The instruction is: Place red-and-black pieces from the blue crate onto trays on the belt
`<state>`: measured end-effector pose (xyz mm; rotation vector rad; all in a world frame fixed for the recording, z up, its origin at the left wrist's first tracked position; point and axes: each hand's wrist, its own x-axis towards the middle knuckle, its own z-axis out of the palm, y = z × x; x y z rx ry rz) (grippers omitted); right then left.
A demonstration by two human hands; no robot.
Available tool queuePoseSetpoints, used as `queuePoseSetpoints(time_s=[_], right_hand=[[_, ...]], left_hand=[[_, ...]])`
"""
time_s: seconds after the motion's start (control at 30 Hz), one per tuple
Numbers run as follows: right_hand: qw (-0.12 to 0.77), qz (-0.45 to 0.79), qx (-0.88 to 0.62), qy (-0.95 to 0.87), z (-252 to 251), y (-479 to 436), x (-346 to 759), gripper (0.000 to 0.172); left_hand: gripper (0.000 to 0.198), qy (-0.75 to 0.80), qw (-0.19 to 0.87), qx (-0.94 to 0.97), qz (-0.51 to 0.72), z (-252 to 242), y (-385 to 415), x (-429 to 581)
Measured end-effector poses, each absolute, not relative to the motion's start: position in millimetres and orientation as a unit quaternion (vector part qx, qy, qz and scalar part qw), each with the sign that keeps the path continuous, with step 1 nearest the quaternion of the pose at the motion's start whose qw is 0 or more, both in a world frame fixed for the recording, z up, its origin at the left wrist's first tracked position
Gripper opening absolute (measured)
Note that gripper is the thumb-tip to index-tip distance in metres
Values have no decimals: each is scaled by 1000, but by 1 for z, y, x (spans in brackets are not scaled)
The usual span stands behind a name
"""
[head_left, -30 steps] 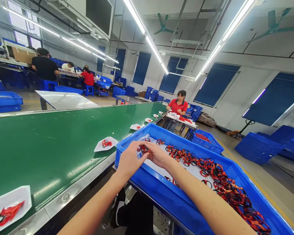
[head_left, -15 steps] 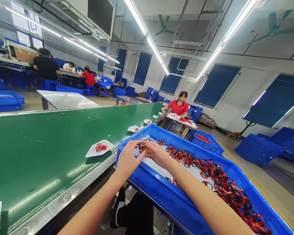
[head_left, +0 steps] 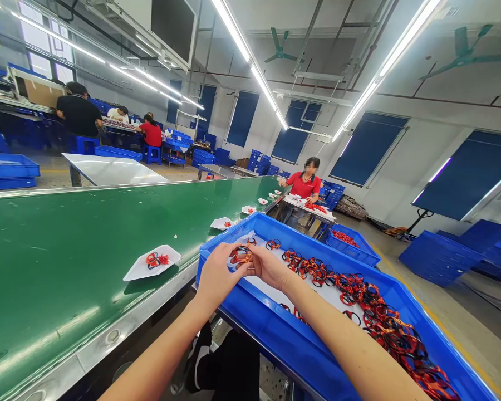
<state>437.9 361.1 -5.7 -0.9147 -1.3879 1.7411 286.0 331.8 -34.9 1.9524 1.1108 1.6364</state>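
Between my two hands, above the near left corner of the blue bin [head_left: 271, 317], is a small black and orange-red loop [head_left: 242, 255] that looks like a hair tie. My left hand [head_left: 217, 268] pinches it from the left, thumb underneath. From the right, my right hand [head_left: 268, 264] has its fingers closed on the same loop. Many similar loops [head_left: 350, 284] lie on white lining in the bin, piled thickest toward the right. On the green conveyor belt [head_left: 67, 234], to the left of my hands, a white paper tray [head_left: 137, 269] carries a loop and a red piece.
Several more white trays [head_left: 222, 224] line the belt's right side. A co-worker in red [head_left: 303, 185] sits at a small table [head_left: 307, 207] ahead. Another blue bin [head_left: 354, 245] with red pieces stands beyond mine. The belt's metal edge [head_left: 104, 342] runs along my left.
The white trays have shifted left and toward me along the belt; the one at the lower left has left the view. My hands stay in place on the loop, which has turned slightly.
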Motion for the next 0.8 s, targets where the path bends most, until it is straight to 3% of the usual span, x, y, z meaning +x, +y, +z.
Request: queuePoseSetpoints(time_s=[0.57,0.67,0.8], right_hand=[[346,657,-336,-579,-10,363,443,30],[345,577,-396,-625,-10,368,446,30],[297,377,-533,-697,-13,381,465,28]], left_hand=[[33,416,121,737,518,-39,331,288],[32,409,139,715,550,-37,333,287],[43,457,143,638,603,-23,360,267]])
